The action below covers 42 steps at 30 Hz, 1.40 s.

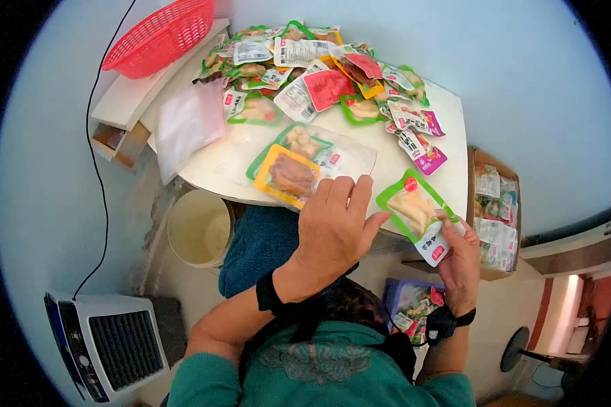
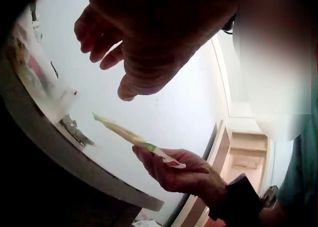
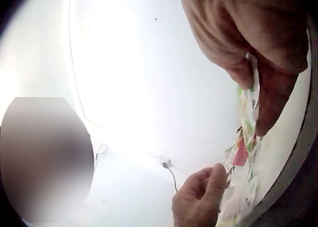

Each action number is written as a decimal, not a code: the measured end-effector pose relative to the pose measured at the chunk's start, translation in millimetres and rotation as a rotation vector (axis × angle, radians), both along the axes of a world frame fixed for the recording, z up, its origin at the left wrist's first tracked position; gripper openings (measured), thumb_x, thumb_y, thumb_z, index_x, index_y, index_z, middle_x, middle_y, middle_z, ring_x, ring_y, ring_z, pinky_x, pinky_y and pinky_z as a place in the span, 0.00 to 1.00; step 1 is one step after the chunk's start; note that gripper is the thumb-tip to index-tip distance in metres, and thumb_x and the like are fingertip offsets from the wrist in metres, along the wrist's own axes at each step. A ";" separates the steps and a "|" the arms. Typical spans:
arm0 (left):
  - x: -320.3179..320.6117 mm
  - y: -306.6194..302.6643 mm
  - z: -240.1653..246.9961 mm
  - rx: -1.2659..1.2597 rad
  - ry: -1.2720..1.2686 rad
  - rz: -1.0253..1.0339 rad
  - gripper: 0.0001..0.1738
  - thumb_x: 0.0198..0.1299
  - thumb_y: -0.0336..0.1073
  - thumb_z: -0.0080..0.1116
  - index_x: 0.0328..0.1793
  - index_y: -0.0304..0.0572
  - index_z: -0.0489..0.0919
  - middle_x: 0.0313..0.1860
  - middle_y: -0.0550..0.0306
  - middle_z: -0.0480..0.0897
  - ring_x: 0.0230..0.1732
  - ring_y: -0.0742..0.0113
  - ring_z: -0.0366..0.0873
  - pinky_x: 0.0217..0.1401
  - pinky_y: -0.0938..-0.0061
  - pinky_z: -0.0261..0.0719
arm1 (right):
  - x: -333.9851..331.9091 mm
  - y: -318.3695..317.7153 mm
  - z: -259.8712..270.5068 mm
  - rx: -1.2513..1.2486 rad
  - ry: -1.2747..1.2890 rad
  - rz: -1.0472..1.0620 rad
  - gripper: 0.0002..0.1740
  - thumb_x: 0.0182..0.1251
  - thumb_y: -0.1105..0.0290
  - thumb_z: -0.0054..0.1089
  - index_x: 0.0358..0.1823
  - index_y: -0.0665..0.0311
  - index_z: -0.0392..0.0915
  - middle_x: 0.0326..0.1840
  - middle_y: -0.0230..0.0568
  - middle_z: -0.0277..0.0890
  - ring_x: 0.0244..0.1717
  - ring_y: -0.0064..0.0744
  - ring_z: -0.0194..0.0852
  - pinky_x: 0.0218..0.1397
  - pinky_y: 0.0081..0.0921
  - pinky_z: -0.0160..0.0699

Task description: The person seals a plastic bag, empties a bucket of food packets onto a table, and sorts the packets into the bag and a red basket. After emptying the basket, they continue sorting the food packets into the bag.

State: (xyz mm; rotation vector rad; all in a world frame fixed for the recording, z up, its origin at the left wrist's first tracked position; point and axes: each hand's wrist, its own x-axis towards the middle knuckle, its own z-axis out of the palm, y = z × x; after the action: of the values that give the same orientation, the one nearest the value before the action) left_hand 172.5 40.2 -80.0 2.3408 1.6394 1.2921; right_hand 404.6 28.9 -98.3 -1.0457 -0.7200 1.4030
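Note:
My right hand (image 1: 460, 254) pinches a green-edged food packet (image 1: 414, 207) by its white lower end, thumb on top. The packet shows pale food through its window and is seen nearly edge-on in the left wrist view. My left hand (image 1: 336, 227) hovers at the table's front edge with loosely bent fingers. Nothing is between its thumb and fingers (image 2: 102, 43) in the left wrist view. Just beyond it lies a clear plastic bag (image 1: 356, 150), holding a yellow-edged packet (image 1: 292, 175) of brown food and a green-edged packet (image 1: 302, 141).
Many mixed packets (image 1: 299, 54) heap at the back of the white table (image 1: 448, 108). Clear bags (image 1: 190, 125) lie at its left, near a red basket (image 1: 159, 41). A bucket (image 1: 198, 227) stands below; a carton (image 1: 516, 234) and a bin (image 1: 394, 295) of packets are right.

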 end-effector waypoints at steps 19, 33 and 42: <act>-5.7 8.8 -23.5 0.068 0.205 0.107 0.06 0.53 0.29 0.57 0.37 0.40 0.75 0.27 0.55 0.71 0.29 0.58 0.75 0.30 0.66 0.75 | -34.4 27.3 -12.4 -0.137 0.128 0.196 0.12 0.71 0.74 0.58 0.52 0.73 0.79 0.43 0.42 0.84 0.39 0.27 0.85 0.46 0.27 0.87; -17.6 -1.9 -14.9 0.193 0.197 0.087 0.11 0.49 0.28 0.59 0.41 0.36 0.79 0.26 0.57 0.70 0.28 0.61 0.74 0.27 0.70 0.73 | -107.1 68.0 -7.6 -0.130 0.260 0.341 0.17 0.73 0.74 0.54 0.60 0.71 0.73 0.52 0.43 0.81 0.49 0.32 0.83 0.53 0.33 0.85; -24.5 -8.8 -13.1 0.214 0.139 0.070 0.14 0.47 0.28 0.60 0.43 0.35 0.81 0.26 0.56 0.72 0.26 0.61 0.74 0.26 0.70 0.73 | -129.9 72.1 -15.0 -0.013 0.350 0.458 0.24 0.69 0.83 0.51 0.66 0.71 0.67 0.57 0.46 0.77 0.52 0.36 0.81 0.57 0.33 0.82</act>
State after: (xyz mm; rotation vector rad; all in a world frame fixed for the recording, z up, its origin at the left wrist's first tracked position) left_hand 148.1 31.5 -93.1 2.5707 1.7144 1.4134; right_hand 274.7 101.0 -113.3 -0.6355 -0.7148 1.9262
